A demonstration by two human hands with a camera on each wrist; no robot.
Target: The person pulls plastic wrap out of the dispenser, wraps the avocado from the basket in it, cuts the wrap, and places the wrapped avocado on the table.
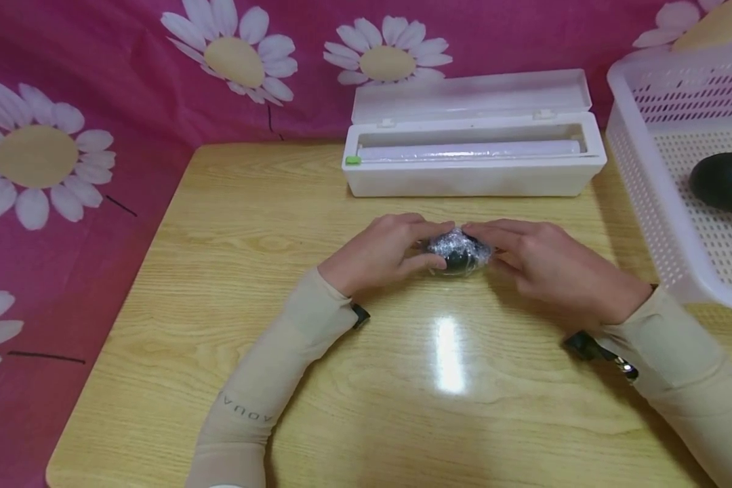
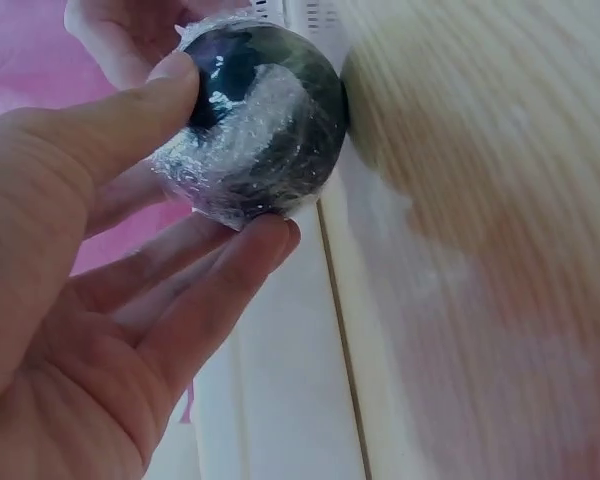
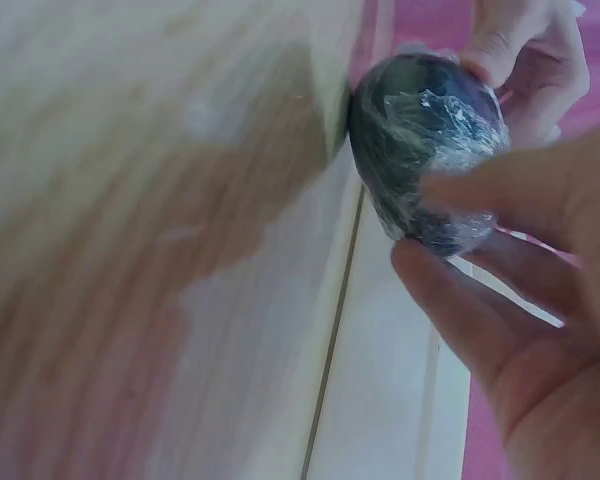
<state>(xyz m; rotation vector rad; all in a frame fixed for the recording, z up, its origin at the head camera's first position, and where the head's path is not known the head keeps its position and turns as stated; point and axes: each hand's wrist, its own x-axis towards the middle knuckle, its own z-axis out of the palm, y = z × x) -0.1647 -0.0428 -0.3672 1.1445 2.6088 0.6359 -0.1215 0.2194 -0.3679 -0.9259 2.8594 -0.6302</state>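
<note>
A dark green avocado (image 1: 459, 262) wrapped in crinkled cling film (image 2: 242, 135) sits on the wooden table between both hands. My left hand (image 1: 385, 252) holds its left end, thumb on the near side and fingers round the far side. From the other end my right hand (image 1: 555, 271) grips it, with the thumb across the film in the right wrist view and the fingertips at the wrapped end. The film is bunched and shiny on top, smoother over the avocado's (image 3: 410, 110) rounded side.
Behind the hands stands a white cling film dispenser (image 1: 472, 179), lid up, with a film roll (image 1: 470, 150) inside and a green slider (image 1: 353, 160) at its left. At the right, a white perforated basket (image 1: 653, 203) holds another dark avocado (image 1: 728, 183). A pink flowered cloth (image 1: 140, 61) hangs behind.
</note>
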